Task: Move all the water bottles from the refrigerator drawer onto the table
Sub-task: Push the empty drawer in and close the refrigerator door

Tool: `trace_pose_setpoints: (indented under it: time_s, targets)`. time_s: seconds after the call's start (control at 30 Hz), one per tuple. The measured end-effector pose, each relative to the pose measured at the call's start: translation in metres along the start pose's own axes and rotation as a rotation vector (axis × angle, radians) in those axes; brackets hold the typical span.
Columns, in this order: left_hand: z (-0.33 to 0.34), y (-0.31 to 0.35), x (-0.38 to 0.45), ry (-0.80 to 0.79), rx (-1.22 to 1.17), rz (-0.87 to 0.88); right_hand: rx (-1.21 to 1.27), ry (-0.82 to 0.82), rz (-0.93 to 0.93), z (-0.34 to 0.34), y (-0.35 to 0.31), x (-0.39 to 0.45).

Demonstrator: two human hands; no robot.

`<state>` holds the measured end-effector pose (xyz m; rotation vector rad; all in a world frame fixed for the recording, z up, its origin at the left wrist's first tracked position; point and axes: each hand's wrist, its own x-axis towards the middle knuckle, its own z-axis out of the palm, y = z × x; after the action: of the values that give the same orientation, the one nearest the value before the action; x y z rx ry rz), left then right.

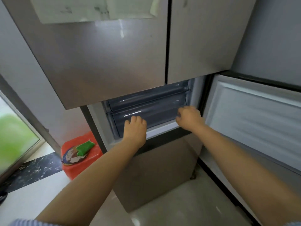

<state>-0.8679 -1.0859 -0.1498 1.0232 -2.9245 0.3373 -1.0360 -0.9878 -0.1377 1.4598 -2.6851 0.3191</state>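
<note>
You get soft, even daylight here, strongest from the window (14, 132) at the left, which washes out to a blurred green-white. The refrigerator doors (101, 62) carry a dull sheen with a pale glare streak near the top. Small highlights glint on the translucent drawer fronts (146, 110). Shadow gathers under the doors and below the drawers. Wide-angle bending bows your straight edges outward. The open door's inner panel (254, 115) at the right smears with motion blur.

Grey wall (19, 51) left; window (14, 131), green blur outside; pale floor (187, 204); red stool (81, 160).
</note>
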Motion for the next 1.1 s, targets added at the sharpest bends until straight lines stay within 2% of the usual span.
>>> trace_pose_setpoints:
  time_s: [0.23, 0.37, 0.57, 0.7, 0.9, 1.1]
  targets:
    - [-0.093, 0.105, -0.022, 0.079, -0.019, 0.156, -0.141, 0.091, 0.207, -0.109, 0.117, -0.084]
    - [-0.128, 0.165, -0.034, 0.106, -0.025, 0.171, -0.216, 0.125, 0.298, -0.156, 0.198, -0.126]
    - [-0.153, 0.264, -0.053, 0.078, -0.081, 0.066, -0.298, -0.036, 0.416, -0.186, 0.328, -0.171]
    - [-0.160, 0.331, -0.064, 0.006, -0.122, 0.016, -0.216, -0.203, 0.488, -0.188, 0.391, -0.203]
    - [-0.166, 0.394, -0.081, -0.005, -0.155, 0.021, -0.125, -0.141, 0.385, -0.195, 0.401, -0.214]
    - [-0.170, 0.411, -0.102, -0.006, -0.230, 0.029, -0.191, -0.185, 0.181, -0.205, 0.370, -0.229]
